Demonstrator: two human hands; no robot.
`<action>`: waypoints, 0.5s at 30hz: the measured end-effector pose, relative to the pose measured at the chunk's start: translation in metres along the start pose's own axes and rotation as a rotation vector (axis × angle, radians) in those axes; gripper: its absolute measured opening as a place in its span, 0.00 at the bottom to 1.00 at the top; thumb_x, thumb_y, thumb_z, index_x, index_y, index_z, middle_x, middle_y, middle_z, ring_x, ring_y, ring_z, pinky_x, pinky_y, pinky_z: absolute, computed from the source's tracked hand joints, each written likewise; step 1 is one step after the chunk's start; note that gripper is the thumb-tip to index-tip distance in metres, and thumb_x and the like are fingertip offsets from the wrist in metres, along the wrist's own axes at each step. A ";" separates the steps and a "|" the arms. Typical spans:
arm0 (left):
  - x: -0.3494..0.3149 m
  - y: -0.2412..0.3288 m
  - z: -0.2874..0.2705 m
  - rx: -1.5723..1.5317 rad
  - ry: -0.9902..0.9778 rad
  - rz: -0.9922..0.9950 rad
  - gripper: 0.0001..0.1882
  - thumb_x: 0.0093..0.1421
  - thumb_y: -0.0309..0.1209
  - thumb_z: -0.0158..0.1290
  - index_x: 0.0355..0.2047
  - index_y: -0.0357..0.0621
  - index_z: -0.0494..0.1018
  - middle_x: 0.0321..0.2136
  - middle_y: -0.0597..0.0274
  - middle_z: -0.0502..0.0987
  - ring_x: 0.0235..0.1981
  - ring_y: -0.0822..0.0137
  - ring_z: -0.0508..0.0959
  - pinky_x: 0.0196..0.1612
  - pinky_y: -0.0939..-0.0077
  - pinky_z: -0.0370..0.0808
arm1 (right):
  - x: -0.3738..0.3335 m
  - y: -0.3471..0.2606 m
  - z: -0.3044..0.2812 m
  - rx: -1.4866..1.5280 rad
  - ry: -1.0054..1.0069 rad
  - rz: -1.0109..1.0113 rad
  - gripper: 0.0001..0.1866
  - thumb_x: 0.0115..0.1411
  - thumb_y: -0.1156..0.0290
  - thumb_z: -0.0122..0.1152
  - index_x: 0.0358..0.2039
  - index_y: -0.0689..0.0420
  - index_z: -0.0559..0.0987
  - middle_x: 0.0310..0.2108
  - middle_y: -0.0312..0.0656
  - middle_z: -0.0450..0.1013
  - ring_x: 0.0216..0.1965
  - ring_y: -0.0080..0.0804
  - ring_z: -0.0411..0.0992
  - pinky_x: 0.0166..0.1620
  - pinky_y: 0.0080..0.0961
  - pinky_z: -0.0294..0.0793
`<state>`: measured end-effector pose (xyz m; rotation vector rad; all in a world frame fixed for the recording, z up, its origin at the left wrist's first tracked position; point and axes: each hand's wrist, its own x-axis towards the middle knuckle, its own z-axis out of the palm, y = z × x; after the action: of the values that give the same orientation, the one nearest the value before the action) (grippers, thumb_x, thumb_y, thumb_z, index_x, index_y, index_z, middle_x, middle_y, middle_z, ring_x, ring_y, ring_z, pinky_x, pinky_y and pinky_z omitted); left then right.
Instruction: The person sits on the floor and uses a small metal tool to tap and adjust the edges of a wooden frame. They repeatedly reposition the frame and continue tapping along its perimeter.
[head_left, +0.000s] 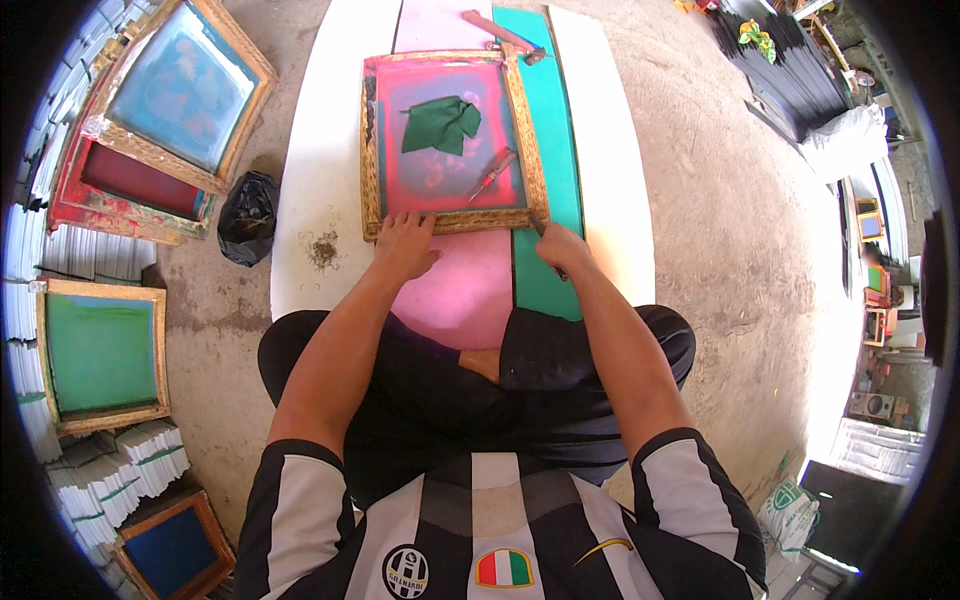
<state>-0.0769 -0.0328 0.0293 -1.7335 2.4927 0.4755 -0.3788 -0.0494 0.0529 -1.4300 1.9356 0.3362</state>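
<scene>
I see my left hand (404,245) spread flat on the near rail of the wooden screen frame (452,140) — its long axis runs away from me. My right hand (562,250) grips a thin tool (541,229) at the frame's near right corner.

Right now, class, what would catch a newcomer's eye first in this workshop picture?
The wooden-framed printing screen with its bright pink mesh, lying on the white board in front of the seated person, draws the eye first. A dark green rag lies on the mesh. The left hand presses the frame's near edge, while the right hand works a thin tool at its near right corner.
</scene>
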 end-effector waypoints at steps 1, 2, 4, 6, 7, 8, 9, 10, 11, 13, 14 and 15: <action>0.000 -0.001 0.000 0.002 0.002 0.000 0.38 0.57 0.46 0.65 0.64 0.43 0.68 0.57 0.46 0.73 0.63 0.46 0.70 0.66 0.44 0.64 | -0.001 -0.003 -0.001 -0.015 0.004 0.004 0.20 0.58 0.69 0.51 0.46 0.64 0.82 0.45 0.60 0.80 0.50 0.57 0.79 0.53 0.51 0.77; 0.000 -0.001 0.001 0.004 0.003 -0.001 0.38 0.57 0.46 0.65 0.64 0.43 0.68 0.57 0.46 0.73 0.63 0.46 0.70 0.66 0.44 0.64 | -0.003 -0.005 -0.002 -0.029 0.008 0.007 0.19 0.58 0.68 0.51 0.45 0.64 0.83 0.45 0.59 0.80 0.50 0.57 0.79 0.54 0.51 0.77; 0.001 0.000 0.002 0.011 0.025 0.008 0.38 0.57 0.46 0.65 0.64 0.43 0.68 0.58 0.46 0.73 0.63 0.46 0.70 0.66 0.45 0.64 | 0.004 -0.001 0.000 -0.051 0.007 -0.002 0.18 0.58 0.69 0.51 0.43 0.64 0.83 0.44 0.59 0.81 0.48 0.58 0.80 0.51 0.50 0.78; 0.002 0.002 0.002 0.024 0.067 0.017 0.38 0.57 0.46 0.65 0.64 0.43 0.68 0.58 0.45 0.73 0.63 0.46 0.70 0.66 0.45 0.64 | 0.011 -0.001 -0.003 -0.057 -0.027 -0.024 0.17 0.58 0.70 0.51 0.40 0.65 0.83 0.41 0.61 0.81 0.44 0.58 0.81 0.46 0.50 0.81; 0.002 0.002 0.001 0.020 0.042 0.008 0.38 0.57 0.46 0.65 0.64 0.43 0.68 0.58 0.46 0.73 0.63 0.46 0.70 0.66 0.45 0.64 | 0.013 -0.002 -0.004 -0.056 -0.052 -0.039 0.17 0.58 0.70 0.51 0.39 0.66 0.83 0.40 0.62 0.81 0.41 0.58 0.82 0.42 0.51 0.82; 0.003 0.002 -0.001 0.016 0.017 0.000 0.38 0.57 0.46 0.65 0.64 0.43 0.67 0.58 0.46 0.72 0.63 0.46 0.70 0.66 0.45 0.64 | 0.014 -0.002 -0.006 -0.016 -0.099 0.001 0.16 0.58 0.71 0.51 0.37 0.67 0.83 0.37 0.63 0.80 0.37 0.58 0.82 0.37 0.51 0.81; 0.003 0.003 -0.002 0.011 -0.008 -0.010 0.38 0.57 0.46 0.65 0.64 0.43 0.67 0.58 0.46 0.72 0.63 0.46 0.70 0.66 0.44 0.64 | 0.008 -0.007 -0.014 0.022 -0.147 0.040 0.15 0.58 0.72 0.51 0.36 0.69 0.82 0.34 0.64 0.80 0.33 0.58 0.82 0.33 0.52 0.81; 0.002 0.002 -0.003 0.012 -0.010 -0.010 0.38 0.58 0.47 0.64 0.64 0.43 0.67 0.58 0.45 0.72 0.63 0.46 0.70 0.66 0.45 0.64 | 0.006 -0.010 -0.017 0.061 -0.194 0.079 0.14 0.58 0.73 0.50 0.34 0.70 0.81 0.31 0.65 0.79 0.28 0.58 0.82 0.28 0.52 0.80; 0.001 0.002 -0.003 0.013 -0.011 -0.011 0.38 0.59 0.48 0.63 0.64 0.43 0.67 0.58 0.45 0.72 0.64 0.46 0.69 0.67 0.46 0.63 | 0.008 -0.010 -0.018 0.083 -0.209 0.069 0.13 0.58 0.74 0.51 0.34 0.71 0.80 0.28 0.65 0.78 0.26 0.57 0.81 0.26 0.52 0.79; 0.002 0.002 -0.003 0.014 -0.006 -0.008 0.38 0.60 0.49 0.62 0.65 0.43 0.67 0.58 0.44 0.72 0.64 0.46 0.69 0.67 0.47 0.63 | 0.012 -0.006 -0.021 0.128 -0.234 0.051 0.12 0.58 0.75 0.51 0.33 0.72 0.78 0.23 0.63 0.76 0.20 0.55 0.79 0.20 0.51 0.76; 0.002 0.001 -0.002 0.014 -0.001 -0.008 0.38 0.60 0.49 0.62 0.64 0.43 0.67 0.58 0.45 0.72 0.64 0.46 0.69 0.67 0.47 0.63 | 0.013 -0.005 -0.022 0.153 -0.245 0.071 0.11 0.59 0.75 0.51 0.33 0.72 0.78 0.23 0.62 0.76 0.20 0.54 0.79 0.20 0.52 0.76; 0.003 0.001 -0.002 0.014 0.004 -0.006 0.38 0.60 0.49 0.62 0.64 0.43 0.67 0.58 0.45 0.72 0.64 0.46 0.69 0.67 0.47 0.63 | 0.016 -0.004 -0.022 0.178 -0.255 0.091 0.11 0.59 0.75 0.52 0.34 0.72 0.77 0.22 0.61 0.76 0.20 0.54 0.78 0.19 0.52 0.75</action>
<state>-0.0789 -0.0355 0.0307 -1.7378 2.4865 0.4530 -0.3858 -0.0751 0.0594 -1.1293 1.7779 0.3603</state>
